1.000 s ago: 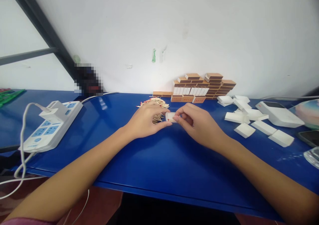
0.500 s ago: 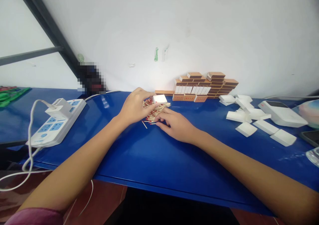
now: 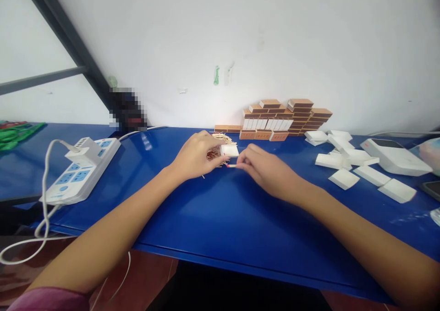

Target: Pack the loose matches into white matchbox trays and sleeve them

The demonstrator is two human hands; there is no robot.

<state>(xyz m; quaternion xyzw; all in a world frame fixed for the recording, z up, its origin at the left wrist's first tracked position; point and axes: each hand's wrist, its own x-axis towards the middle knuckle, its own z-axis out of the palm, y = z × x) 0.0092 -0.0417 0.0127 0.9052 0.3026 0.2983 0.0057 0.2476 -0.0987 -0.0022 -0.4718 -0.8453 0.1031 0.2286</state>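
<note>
1. The left hand (image 3: pixel 195 157) has its thumb and fingers clamped on a small white tray (image 3: pixel 229 151), held over the near side of the match heap.
2. The right hand (image 3: pixel 266 166) pinches a single match (image 3: pixel 232 165) by its plain end, the red head pointing left, just below the tray. The hands are near each other but apart.
3. The step in hand looks to be bringing match and tray together. The next move seems to call for a steady tray and a light, exact fingertip grip. Whether the tray holds matches I cannot tell.
4. Partly behind the left hand lies the heap (image 3: pixel 223 138): thin, straight, pale wooden sticks, tangled at many angles.
5. Beyond, against the matt white wall (image 3: pixel 172 40), stand stacked matchboxes (image 3: pixel 300 113), flat-sided, tan with dark brown sides. A row of narrow white ends (image 3: pixel 268 124) shows among them.
6. To the right, white trays (image 3: pixel 328 161) lie in a loose pile, shallow and smooth, near a rounded white device (image 3: pixel 395 157).
7. Far left, a glossy plastic power strip (image 3: pixel 79 173) rests on the smooth, shiny blue table (image 3: pixel 213 228).
</note>
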